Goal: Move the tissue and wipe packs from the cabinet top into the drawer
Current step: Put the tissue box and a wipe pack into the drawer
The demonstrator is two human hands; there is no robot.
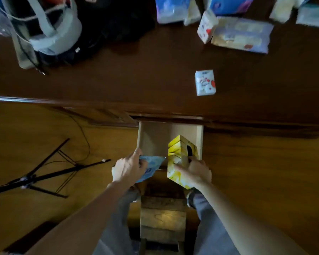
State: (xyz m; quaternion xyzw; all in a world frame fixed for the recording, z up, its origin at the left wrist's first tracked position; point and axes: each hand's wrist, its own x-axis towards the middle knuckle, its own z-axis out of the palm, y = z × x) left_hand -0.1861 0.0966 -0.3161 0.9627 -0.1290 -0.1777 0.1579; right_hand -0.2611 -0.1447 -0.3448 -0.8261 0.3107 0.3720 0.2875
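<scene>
The drawer [151,137] is pulled open below the cabinet top's front edge. My left hand [126,167] grips a flat blue pack [152,163] over the drawer's near left corner. My right hand [194,173] holds a yellow tissue pack [179,153], tilted, its far end down in the drawer's right side. A small white pack with red print [205,82] lies alone on the cabinet top [136,78]. More packs lie at the far right: a blue-white one [170,9], a small white one [206,26], a wide pale one [242,34].
A dark bag with pale straps [50,28] fills the cabinet top's far left. A black tripod [37,177] and cable stand on the wooden floor to the left. A wooden stool [162,219] sits between my legs under the drawer.
</scene>
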